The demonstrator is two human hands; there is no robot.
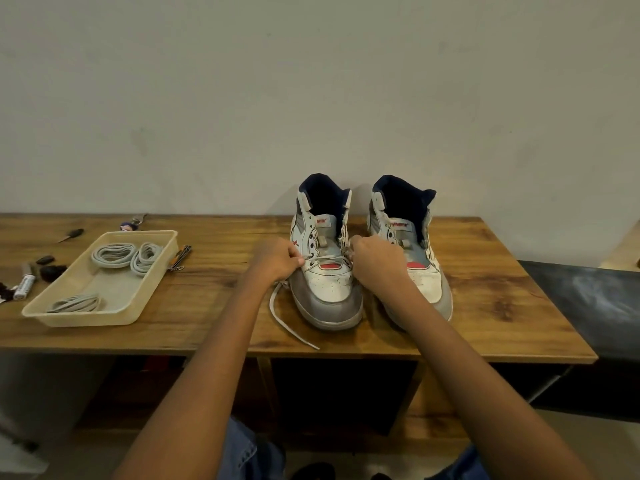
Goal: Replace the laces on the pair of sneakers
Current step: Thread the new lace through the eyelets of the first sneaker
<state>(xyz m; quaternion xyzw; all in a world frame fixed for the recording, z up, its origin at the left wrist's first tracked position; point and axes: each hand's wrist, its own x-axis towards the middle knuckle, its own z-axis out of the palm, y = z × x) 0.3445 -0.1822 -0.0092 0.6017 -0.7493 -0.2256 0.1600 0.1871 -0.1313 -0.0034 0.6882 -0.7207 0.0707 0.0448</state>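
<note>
Two white, grey and red high-top sneakers stand side by side on the wooden table [194,327], toes towards me. The left sneaker [327,299] has a white lace [289,325] through its lowest eyelets; one end trails onto the table in front. My left hand [275,259] pinches the lace at the shoe's left side. My right hand [375,259] pinches the lace at its right side. The right sneaker [403,216] shows no lace and is partly hidden behind my right hand.
A beige plastic tray [104,318] on the left holds three coiled grey laces [112,256]. Small tools lie around it: nail clippers [180,258], a marker [25,284], a screwdriver [71,234], a keychain. The wall stands just behind the sneakers. A dark surface [581,299] adjoins the table's right end.
</note>
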